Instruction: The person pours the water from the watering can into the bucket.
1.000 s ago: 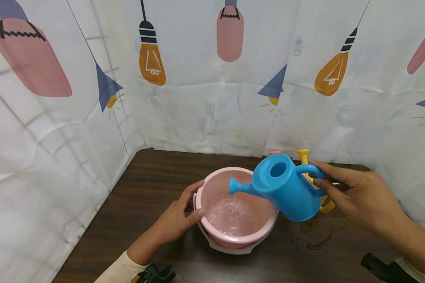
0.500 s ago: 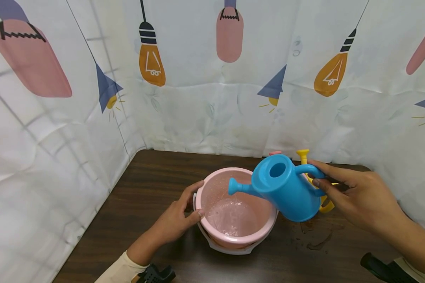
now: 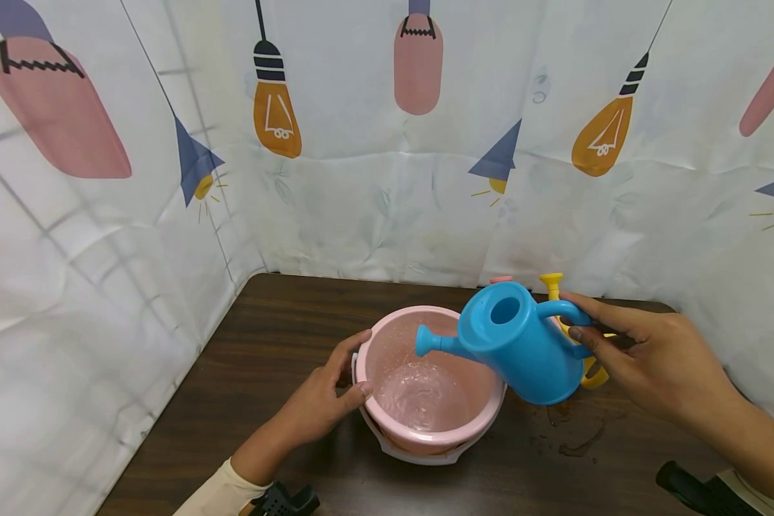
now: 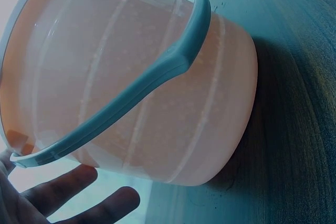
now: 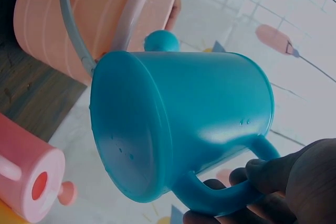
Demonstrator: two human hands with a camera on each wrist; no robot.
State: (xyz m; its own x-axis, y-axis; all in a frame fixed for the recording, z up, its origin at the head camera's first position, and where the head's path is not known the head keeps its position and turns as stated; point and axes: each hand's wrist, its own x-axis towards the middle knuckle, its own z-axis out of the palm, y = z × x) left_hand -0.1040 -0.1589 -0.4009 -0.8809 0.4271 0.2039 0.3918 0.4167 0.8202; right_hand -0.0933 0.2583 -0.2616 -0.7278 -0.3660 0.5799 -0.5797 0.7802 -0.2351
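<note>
My right hand grips the handle of a blue toy watering can, which is tipped left with its spout over a pink bucket. Thin streams of water fall from the spout into rippling water at the bucket's bottom. My left hand holds the bucket's left rim, thumb over the edge. Two straight fingers of that hand show beside the bucket's outer wall in the left wrist view. The bucket stands upright, its grey-white handle hanging down against the side.
Behind the blue can stand a pink watering can and a yellow watering can, mostly hidden in the head view. Drops and a small puddle wet the dark wooden table. A printed curtain hangs along the table's back and left.
Water keeps falling from the spout, and the ripples in the bucket shift. Both hands, the blue watering can and the bucket stay practically in place.
</note>
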